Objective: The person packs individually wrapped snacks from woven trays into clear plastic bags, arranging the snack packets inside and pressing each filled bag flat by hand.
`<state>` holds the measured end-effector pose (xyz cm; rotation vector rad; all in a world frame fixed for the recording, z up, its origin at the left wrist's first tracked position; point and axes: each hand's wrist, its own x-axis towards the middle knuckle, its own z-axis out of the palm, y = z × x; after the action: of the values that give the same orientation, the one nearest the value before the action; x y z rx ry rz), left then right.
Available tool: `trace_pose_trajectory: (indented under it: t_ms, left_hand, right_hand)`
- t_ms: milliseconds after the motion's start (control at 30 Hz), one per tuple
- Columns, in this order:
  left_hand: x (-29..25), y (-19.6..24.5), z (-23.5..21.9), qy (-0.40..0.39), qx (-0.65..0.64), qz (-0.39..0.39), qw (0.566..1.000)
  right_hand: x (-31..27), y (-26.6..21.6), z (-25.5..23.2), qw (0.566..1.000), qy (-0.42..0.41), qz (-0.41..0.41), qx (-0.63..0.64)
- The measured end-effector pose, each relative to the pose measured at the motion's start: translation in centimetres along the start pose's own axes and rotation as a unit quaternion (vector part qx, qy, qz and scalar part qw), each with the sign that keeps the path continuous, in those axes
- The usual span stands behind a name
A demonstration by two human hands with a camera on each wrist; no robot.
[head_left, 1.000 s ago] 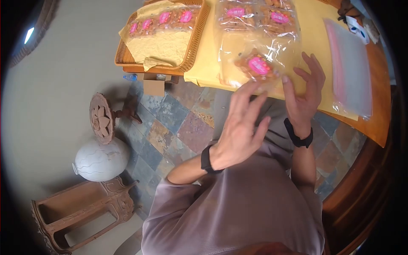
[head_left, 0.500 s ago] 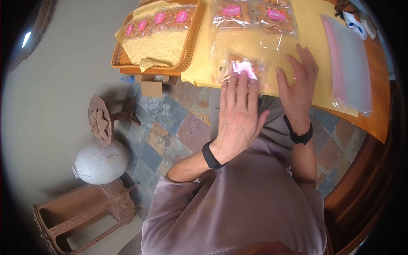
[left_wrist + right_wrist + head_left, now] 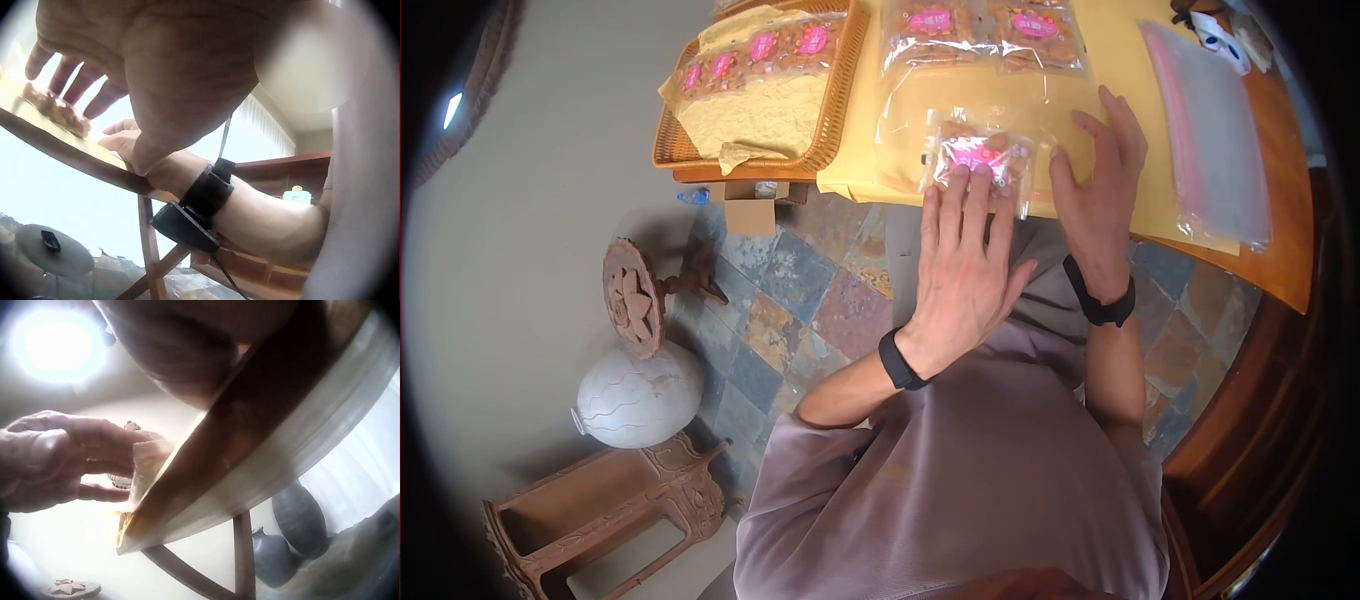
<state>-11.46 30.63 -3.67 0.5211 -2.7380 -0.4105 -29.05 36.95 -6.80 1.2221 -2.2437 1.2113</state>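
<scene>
In the head view, a clear packet of brown snack pieces with a pink label lies near the front edge of the yellow-covered table. My left hand rests straight fingertips on its near part, covering some of the label. To its right, my right hand stands at the table's edge, fingers loosely bent and thumb apart, holding nothing. The left wrist view shows the packet's brown contents under the spread left fingers. Two similar packets, a left one and a right one, lie farther back.
A wicker basket lined with yellow paper holds several packets at the back left. On the right lies a stack of clear plastic bags, with a white object behind it. A small cardboard box stands below the basket.
The packet has moved left and lies flatter. My left hand's fingers, spread and lifted at its near edge earlier, now lie straight on it. The right hand stays beside it.
</scene>
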Motion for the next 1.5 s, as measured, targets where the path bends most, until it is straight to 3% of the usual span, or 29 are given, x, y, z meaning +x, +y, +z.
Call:
trace_pose_trajectory:
  t_ms: [167, 433, 567, 633, 867, 967, 1133, 1500]
  left_hand:
    - [-0.5, -0.5, 0.1, -0.011, -0.036, 0.028, 0.999]
    - [-0.4, -0.5, 0.7, -0.021, -0.047, 0.096, 0.994]
    - [-0.1, -0.1, 1.1, -0.014, -0.042, 0.08, 0.996]
    - [-0.2, 0.0, 1.2, -0.005, -0.041, 0.076, 0.996]
    - [-0.8, -0.3, 1.1, 0.016, -0.03, 0.027, 0.999]
    - [-0.7, -0.5, 0.8, 0.016, -0.041, 0.028, 0.999]
    - [-0.7, -0.9, 1.0, 0.018, -0.041, 0.053, 0.998]
    - [0.0, -1.0, 1.4, -0.019, -0.072, 0.127, 0.989]
  right_hand:
    - [0.1, 0.0, 0.7, 0.999, 0.021, 0.017, -0.018]
    - [0.9, -0.6, 0.6, 0.99, 0.038, 0.128, 0.04]
    - [0.6, -0.1, 0.4, 0.99, 0.048, 0.099, 0.086]
    - [0.3, 0.0, -0.4, 0.995, 0.031, 0.029, 0.092]
    - [0.4, 0.4, -1.1, 0.994, -0.029, 0.035, 0.1]
    - [0.4, 0.3, -0.3, 1.0, -0.008, 0.009, 0.011]
    - [0.6, 0.5, 0.8, 0.993, 0.057, 0.092, 0.044]
    - [0.9, 0.4, 1.2, 0.974, 0.059, 0.154, 0.158]
